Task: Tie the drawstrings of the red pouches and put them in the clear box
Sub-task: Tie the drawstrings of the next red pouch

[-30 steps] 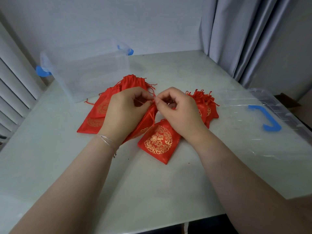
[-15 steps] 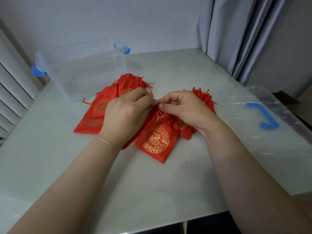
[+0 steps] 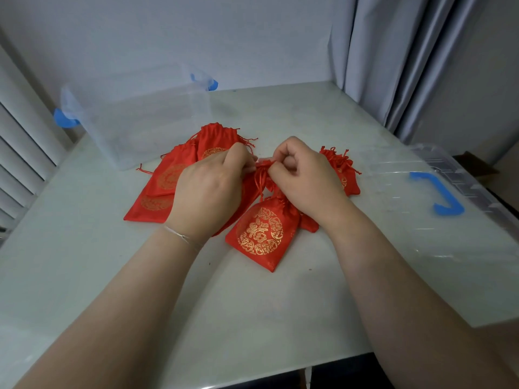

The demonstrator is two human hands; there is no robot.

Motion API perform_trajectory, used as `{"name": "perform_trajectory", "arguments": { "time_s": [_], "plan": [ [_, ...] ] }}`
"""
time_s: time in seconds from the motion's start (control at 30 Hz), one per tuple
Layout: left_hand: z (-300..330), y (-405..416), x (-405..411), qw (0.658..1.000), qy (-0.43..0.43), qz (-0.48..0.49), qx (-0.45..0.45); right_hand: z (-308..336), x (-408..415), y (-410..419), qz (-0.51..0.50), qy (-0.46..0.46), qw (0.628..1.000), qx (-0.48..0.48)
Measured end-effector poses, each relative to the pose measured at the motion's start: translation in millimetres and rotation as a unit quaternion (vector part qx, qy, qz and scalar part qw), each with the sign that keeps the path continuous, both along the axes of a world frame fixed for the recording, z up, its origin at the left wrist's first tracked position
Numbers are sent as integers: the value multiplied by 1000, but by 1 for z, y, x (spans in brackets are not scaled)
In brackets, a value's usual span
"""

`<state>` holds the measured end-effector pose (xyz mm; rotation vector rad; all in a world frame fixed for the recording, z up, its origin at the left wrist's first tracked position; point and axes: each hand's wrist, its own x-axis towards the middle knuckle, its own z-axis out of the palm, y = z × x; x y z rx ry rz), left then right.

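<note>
While both hands work at the middle of the bench [image 3: 252, 318], the head view shows the left hand [image 3: 209, 192] and the right hand [image 3: 304, 182] each pinching the drawstrings [image 3: 259, 178] at the gathered neck of the front pouch [image 3: 259, 234]; each grip is pressed together on the cord. More red pouches [image 3: 165, 186] lie behind, toward the far left, just before the clear box [image 3: 140, 119], which stands at the far left corner. The lid [image 3: 449, 220] rests on the right edge. I judge the pouch light and soft, its satin slippery, so the thin cords near the neck are the place to hold. Compared with half a second ago, the right hand has curled more into a fist and the neck looks drawn tighter.
</note>
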<state>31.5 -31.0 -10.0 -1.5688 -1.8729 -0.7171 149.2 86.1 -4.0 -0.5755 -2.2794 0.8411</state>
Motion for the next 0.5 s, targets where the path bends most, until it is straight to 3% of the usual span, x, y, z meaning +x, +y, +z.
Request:
{"name": "perform_trajectory", "arguments": {
  "time_s": [0.13,0.27,0.37,0.5],
  "plan": [
    [-2,1,-8,999,-34,2,-10,-2,-4,-4,-38,-11,996,82],
    [-4,2,-14,979,-205,3,8,-10,-8,0,-64,-69,994,60],
    [-11,-3,-39,956,-268,111,38,-16,-9,4,-80,-119,987,70],
    [-34,-7,-75,927,-284,234,-79,-20,-14,4,-89,-112,985,93]
  ]
}}
